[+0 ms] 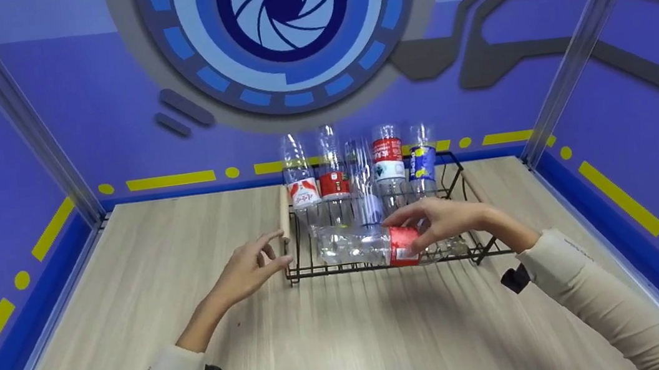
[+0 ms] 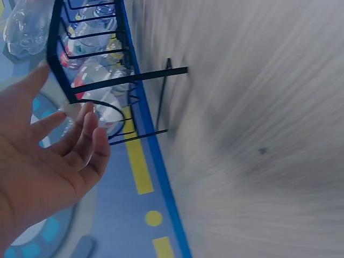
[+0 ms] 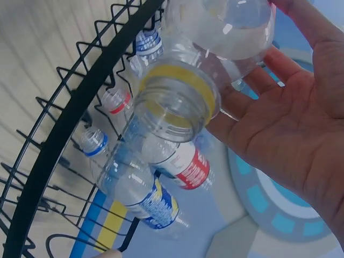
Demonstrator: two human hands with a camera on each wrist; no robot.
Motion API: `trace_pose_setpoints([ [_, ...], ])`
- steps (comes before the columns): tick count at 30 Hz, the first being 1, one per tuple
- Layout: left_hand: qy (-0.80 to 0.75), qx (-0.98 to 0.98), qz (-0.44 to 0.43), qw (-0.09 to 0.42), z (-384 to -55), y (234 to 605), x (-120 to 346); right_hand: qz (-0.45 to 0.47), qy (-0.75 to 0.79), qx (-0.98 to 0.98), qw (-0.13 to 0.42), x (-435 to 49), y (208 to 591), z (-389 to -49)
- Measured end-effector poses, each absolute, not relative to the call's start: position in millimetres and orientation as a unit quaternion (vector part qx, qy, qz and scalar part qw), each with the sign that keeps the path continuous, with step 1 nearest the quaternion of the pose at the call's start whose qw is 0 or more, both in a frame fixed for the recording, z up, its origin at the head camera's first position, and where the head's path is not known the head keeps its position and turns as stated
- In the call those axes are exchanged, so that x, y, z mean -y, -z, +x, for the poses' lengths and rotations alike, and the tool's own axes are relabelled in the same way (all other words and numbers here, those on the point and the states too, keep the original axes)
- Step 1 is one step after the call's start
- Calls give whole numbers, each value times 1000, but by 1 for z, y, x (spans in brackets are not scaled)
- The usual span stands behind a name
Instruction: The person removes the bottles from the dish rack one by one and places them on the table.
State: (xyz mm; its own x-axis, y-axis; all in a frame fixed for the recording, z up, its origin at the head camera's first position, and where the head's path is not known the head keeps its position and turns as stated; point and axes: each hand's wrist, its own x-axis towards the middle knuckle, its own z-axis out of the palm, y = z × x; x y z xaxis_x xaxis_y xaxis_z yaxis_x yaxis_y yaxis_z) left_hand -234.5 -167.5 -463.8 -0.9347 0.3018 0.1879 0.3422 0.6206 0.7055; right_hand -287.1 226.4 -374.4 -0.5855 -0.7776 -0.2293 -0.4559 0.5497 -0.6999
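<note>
My right hand point(image 1: 444, 219) grips a clear plastic bottle point(image 1: 354, 246) with a red label, thumb in front and fingers over the top. It lies crosswise above the front of a black wire rack point(image 1: 340, 270). In the right wrist view, an open bottle mouth with a yellow ring point(image 3: 177, 99) faces the camera close to that hand point(image 3: 290, 102). My left hand point(image 1: 248, 267) holds nothing, its fingers loosely bent beside the rack's left wooden handle point(image 1: 284, 215); whether they touch it I cannot tell. The left wrist view shows this hand point(image 2: 54, 161) by the rack's black frame.
Several clear bottles lean side by side in the rack, among them one with a blue label point(image 1: 422, 163) and one with a red-and-white label point(image 1: 388, 156). The rack stands on a wood-grain table point(image 1: 324, 349). A blue patterned wall point(image 1: 100, 112) rises behind it.
</note>
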Motion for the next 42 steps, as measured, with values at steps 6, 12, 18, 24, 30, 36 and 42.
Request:
trace_pose_setpoints([
  [6,402,885,-220,83,-229,436,158,-392,288,-832,266,-220,374,-281],
  [12,410,870,-268,54,-218,420,146,-402,281,-829,269,-211,374,-276],
  [18,368,879,-302,29,-210,410,134,-409,280,-827,265,-204,372,-272],
  [24,338,884,-324,15,-204,403,123,-430,274,-823,250,-198,370,-269],
  [30,293,895,-337,16,-202,401,116,-438,272,-823,240,-196,369,-267],
  [36,269,901,-341,13,-201,403,113,-442,279,-817,243,-195,368,-263],
  [42,264,902,-342,5,-200,404,112,-431,285,-820,244,-198,368,-260],
])
